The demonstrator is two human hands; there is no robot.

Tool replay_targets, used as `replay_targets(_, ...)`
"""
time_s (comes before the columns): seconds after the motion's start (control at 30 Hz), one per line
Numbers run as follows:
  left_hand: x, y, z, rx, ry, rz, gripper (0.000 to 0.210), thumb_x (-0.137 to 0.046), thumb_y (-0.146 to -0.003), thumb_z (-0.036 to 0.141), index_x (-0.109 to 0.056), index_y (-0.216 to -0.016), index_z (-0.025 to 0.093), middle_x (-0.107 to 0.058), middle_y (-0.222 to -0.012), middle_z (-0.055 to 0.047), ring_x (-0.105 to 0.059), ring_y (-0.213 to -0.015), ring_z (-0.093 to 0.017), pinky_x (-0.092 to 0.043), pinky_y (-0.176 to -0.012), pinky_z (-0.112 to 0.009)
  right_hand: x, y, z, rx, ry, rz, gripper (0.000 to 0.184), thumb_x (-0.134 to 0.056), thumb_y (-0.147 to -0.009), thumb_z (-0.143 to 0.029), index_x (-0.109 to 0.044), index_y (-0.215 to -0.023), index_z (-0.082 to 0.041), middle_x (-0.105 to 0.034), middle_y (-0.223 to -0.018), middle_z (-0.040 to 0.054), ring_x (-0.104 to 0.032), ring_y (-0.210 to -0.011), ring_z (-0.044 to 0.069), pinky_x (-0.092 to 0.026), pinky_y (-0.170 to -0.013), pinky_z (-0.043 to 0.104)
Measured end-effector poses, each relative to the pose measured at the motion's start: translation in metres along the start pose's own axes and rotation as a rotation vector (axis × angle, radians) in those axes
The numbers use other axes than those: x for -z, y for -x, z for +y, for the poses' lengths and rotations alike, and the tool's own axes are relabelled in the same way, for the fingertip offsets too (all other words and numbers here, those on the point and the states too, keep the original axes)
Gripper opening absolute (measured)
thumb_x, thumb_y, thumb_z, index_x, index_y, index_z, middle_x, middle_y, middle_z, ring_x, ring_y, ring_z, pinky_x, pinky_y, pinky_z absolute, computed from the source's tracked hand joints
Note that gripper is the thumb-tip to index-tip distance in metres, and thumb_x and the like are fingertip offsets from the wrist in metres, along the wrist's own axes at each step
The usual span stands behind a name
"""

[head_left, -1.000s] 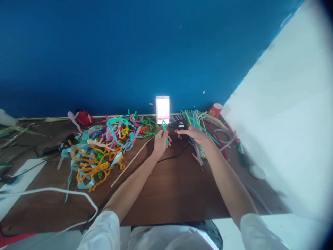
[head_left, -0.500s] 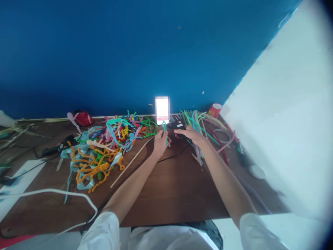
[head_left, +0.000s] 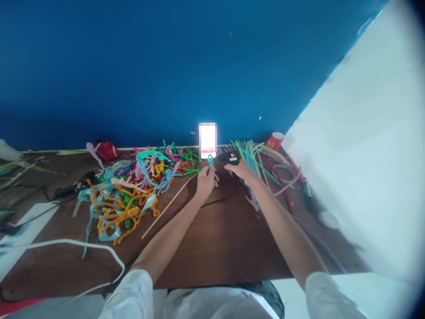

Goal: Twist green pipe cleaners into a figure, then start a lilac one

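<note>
My left hand [head_left: 206, 180] is closed, pinching a turquoise pipe cleaner [head_left: 210, 160]. Its looped top sticks up above my fingers, and a straight end shows below them. Just to the right, my right hand [head_left: 241, 172] is curled around the handle of a black glue gun [head_left: 229, 157]; the handle is mostly hidden by my fingers. The gun's nose points left toward the turquoise loop, with a small gap between them. A dark cord [head_left: 221, 200] runs from under my right hand across the table to the left.
A heap of colourful bent pipe cleaners [head_left: 133, 212] lies left, beside a thin stick [head_left: 169, 206]. Straight pipe cleaners [head_left: 254, 153] lie behind my right hand. A bright screen [head_left: 207, 137] stands at the blue wall. A red cup [head_left: 275, 141] is back right; a white cable [head_left: 66, 242] crosses front left.
My right hand and the glue gun have shifted slightly to the right, away from the turquoise loop. My left hand has hardly moved.
</note>
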State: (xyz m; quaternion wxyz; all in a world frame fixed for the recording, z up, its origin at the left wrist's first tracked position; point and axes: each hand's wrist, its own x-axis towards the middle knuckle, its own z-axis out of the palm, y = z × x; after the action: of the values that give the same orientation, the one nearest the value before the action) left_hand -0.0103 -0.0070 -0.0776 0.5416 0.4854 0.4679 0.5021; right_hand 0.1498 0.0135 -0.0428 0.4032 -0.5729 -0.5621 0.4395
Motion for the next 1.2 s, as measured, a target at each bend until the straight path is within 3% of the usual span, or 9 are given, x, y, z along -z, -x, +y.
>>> replay_targets(0.43, 0.0002, -0.0002, 0.0019, 0.004, -0.015, -0.002, 0.031, -0.049, -0.092, 0.047, -0.050, -0.081, 0.019, -0.056, -0.052, 0.005, -0.047, -0.033, -0.007, -0.024, -0.033, -0.017, -0.0022, 0.0047, -0.0075, -0.007, 0.029, -0.044, 0.001, -0.064, -0.070, -0.023, -0.065, -0.071, -0.022, -0.051, -0.046, -0.0023, -0.047, -0.048, 0.015, -0.042, -0.053, 0.032)
replay_targets(1.2, -0.0002, 0.0008, 0.0049, 0.059, -0.013, 0.012, 0.032, -0.050, -0.092, 0.047, -0.052, -0.079, 0.018, -0.056, -0.051, 0.004, -0.048, -0.034, -0.007, -0.024, -0.033, -0.017, -0.0032, 0.0017, 0.0012, -0.040, 0.008, -0.056, 0.022, -0.063, -0.069, -0.025, -0.051, -0.051, -0.023, -0.049, -0.045, -0.0014, -0.046, -0.048, 0.014, -0.041, -0.050, 0.032)
